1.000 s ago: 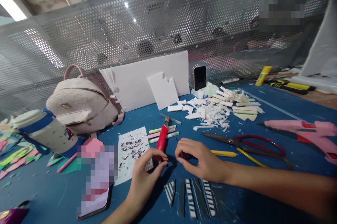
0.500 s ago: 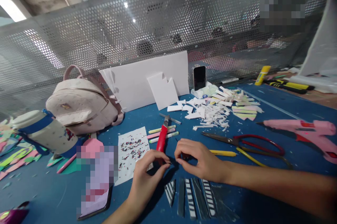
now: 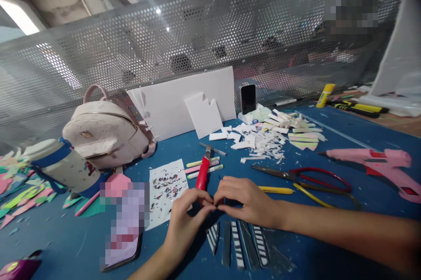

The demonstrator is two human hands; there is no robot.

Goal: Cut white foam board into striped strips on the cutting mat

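Note:
My left hand (image 3: 188,218) and my right hand (image 3: 245,200) meet fingertip to fingertip just above the blue table (image 3: 329,227). Both pinch a small dark piece that I cannot make out. Directly below them lie several black-and-white striped strips (image 3: 238,245). Just behind my left fingers lies a red-handled utility knife (image 3: 203,172). A white sheet speckled with tiny scraps (image 3: 164,190) lies left of it.
Red-handled scissors (image 3: 305,177), a yellow pencil (image 3: 276,190) and a pink glue gun (image 3: 378,161) lie to the right. A pile of white foam offcuts (image 3: 263,137), white foam boards (image 3: 184,100), a phone (image 3: 248,99), a pink backpack (image 3: 105,131) and a bottle (image 3: 61,166) stand behind.
My two hands have closed the gap between them and their fingertips now touch. The view has shifted slightly.

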